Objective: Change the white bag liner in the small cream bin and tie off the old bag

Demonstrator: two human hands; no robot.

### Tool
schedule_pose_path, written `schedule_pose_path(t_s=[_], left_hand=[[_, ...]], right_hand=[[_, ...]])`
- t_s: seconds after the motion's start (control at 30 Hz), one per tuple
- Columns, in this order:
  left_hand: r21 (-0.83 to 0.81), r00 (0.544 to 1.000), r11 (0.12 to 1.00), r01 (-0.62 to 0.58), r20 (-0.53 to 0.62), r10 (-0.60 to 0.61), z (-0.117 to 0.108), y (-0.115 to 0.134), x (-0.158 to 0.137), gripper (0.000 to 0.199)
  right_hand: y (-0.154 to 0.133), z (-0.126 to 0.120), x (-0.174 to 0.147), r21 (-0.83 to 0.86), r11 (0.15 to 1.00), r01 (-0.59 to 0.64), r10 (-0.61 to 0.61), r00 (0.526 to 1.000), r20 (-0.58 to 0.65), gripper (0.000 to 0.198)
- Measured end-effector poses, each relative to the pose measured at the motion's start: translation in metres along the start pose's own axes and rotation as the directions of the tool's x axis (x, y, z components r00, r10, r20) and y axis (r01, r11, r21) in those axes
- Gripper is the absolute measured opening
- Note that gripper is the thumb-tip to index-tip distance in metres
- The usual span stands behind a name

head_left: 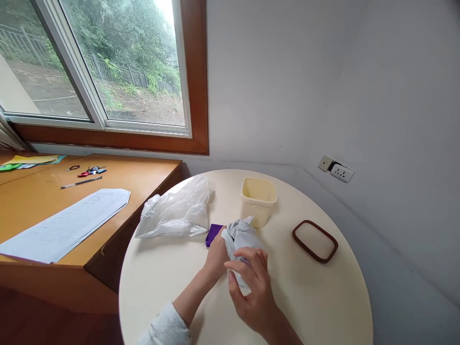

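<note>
A bunched pale grey-white cloth (247,238) is over the round table, in front of the container. My left hand (216,250) grips its left side; the cloth hides most of those fingers. Over the near part of the cloth is my right hand (253,287), with its thumb and bent fingers apart. Whether its fingertips touch the cloth I cannot tell. A small purple piece of fabric (213,234) with a frayed edge lies beside my left hand. Just beyond the cloth stands a pale yellow plastic container (256,207) without a lid, its lower front partly covered by the cloth.
A crumpled clear plastic bag (179,211) lies on the left of the round table (158,287). To the right rests a brown rounded frame (295,235). A wooden desk (143,167) adjoins at left, holding papers (79,225), a pen (81,182) and keys (94,169).
</note>
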State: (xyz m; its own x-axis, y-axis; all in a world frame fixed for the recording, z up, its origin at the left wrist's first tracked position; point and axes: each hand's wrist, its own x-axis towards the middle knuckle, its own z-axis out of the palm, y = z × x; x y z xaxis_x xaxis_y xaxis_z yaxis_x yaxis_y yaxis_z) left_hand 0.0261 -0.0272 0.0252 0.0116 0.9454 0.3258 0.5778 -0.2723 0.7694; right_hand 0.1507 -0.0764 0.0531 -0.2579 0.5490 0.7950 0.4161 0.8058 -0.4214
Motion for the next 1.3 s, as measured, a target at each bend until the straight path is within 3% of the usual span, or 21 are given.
schedule_pose_path(t_s=[0.17,0.33,0.47,0.6,0.7,0.87,1.1,1.3], left_hand=[[-0.117,0.998,0.991,-0.06,0.014,0.062,0.001,-0.001,-0.001,0.014],[-0.182,0.989,0.975,-0.129,0.042,0.139,0.006,-0.004,0.0,0.02],[-0.161,0.99,0.98,-0.114,0.063,0.125,0.005,-0.002,-0.001,0.019],[-0.123,0.986,0.984,-0.131,0.084,0.141,0.004,-0.001,-0.002,0.02],[-0.118,0.991,0.987,-0.107,0.073,0.116,0.008,-0.003,-0.001,0.02],[-0.152,0.998,0.988,-0.019,0.059,0.029,0.013,-0.003,-0.003,0.022],[-0.183,0.983,0.972,-0.147,0.085,0.165,0.008,0.004,-0.002,0.017],[-0.199,0.966,0.962,-0.186,0.14,0.216,0.006,0.002,-0.002,0.014]], right_hand=[[0.005,0.013,0.0,-0.258,0.957,-0.135,0.147,0.989,0.026,0.015],[0.022,0.013,-0.002,-0.367,0.901,-0.23,0.241,0.97,-0.018,0.018],[0.024,0.013,-0.002,-0.392,0.889,-0.237,0.267,0.963,0.024,0.024],[0.026,0.015,-0.004,-0.392,0.889,-0.235,0.273,0.961,0.041,0.012],[0.029,0.017,-0.006,-0.381,0.895,-0.233,0.261,0.965,0.022,0.002],[0.038,0.015,-0.007,-0.401,0.886,-0.232,0.238,0.971,-0.038,0.008],[0.049,0.007,-0.004,-0.435,0.856,-0.279,0.262,0.96,-0.099,0.005],[0.051,0.003,-0.004,-0.422,0.852,-0.311,0.28,0.95,-0.135,0.004]])
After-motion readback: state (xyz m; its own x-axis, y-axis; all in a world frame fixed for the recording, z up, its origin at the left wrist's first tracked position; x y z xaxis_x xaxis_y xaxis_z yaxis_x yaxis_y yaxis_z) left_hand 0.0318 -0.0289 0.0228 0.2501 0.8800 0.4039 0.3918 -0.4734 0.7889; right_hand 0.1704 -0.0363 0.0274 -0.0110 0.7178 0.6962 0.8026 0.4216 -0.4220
